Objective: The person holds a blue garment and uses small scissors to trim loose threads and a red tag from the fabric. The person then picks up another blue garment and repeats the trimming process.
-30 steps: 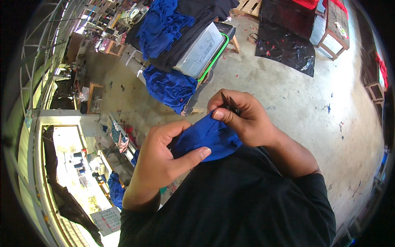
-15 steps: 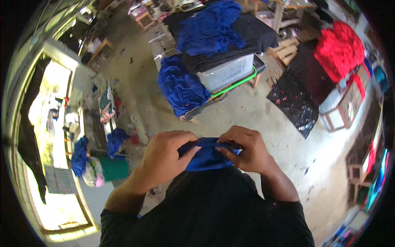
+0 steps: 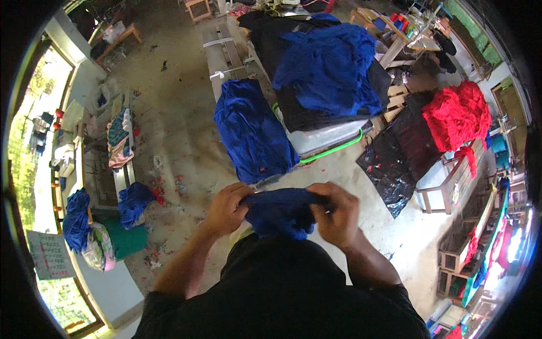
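Observation:
A piece of blue cloth (image 3: 279,212) is stretched between my two hands, close in front of my chest. My left hand (image 3: 228,209) pinches its left end, and my right hand (image 3: 337,212) grips its upper right corner between thumb and fingers. The lower part of the cloth hangs loose and bunched. Just beyond my hands, a folded stack of blue fabric (image 3: 254,130) lies on a low bench. To its right, more blue fabric (image 3: 333,68) is heaped over black cloth (image 3: 299,113) on top of a pale plastic bin (image 3: 327,138) with a bright green rim.
On the right, a red cloth pile (image 3: 457,116) sits on a wooden-framed stand beside black plastic sheeting (image 3: 389,181). Blue garments (image 3: 134,204) and a green container (image 3: 124,234) stand at the left near the windows. Thread spools (image 3: 400,22) and machines are at the far right.
My hands have drawn slightly farther apart, and the cloth between them now hangs more crumpled. The view has shifted, bringing the right side of the room further in.

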Demonstrator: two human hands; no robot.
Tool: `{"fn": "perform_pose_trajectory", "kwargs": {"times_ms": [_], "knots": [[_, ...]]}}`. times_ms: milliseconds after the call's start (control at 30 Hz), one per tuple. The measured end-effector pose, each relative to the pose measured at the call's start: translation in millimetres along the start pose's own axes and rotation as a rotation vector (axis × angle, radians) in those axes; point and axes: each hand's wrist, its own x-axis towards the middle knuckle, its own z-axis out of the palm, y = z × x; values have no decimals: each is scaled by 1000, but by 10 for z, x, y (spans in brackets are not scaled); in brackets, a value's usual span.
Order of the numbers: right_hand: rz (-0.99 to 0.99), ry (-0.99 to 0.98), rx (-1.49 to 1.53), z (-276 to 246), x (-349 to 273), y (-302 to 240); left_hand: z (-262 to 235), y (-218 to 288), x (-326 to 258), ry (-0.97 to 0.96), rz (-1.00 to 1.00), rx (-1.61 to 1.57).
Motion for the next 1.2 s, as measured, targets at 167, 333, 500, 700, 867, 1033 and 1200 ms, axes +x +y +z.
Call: {"fn": "perform_pose_trajectory", "kwargs": {"times_ms": [167,333,500,700,867,1033,1200], "knots": [[206,-167,-87,85,1206,-74,-573,-423,633,-116,-158,-621],[60,-642,130,413,1964,-140,-1369,-524,1220,-504,-134,-844],[272,-383,337,933,2209,-368,-2037,-442,1522,-326,-99,-537],[-87,-758,132,414,2897,-517,-2361,-1155,1490,-353,434,38],[77,-477,-162,251,3447,-417,-2527,-1560,1738,166,507,369],[-141,-401,-487,484,4121,161,-2798,-2143,2247,396,-105,187],[-284,191,-653,619,4874,370,-3218,-1962,3154,814,26,190]]}}
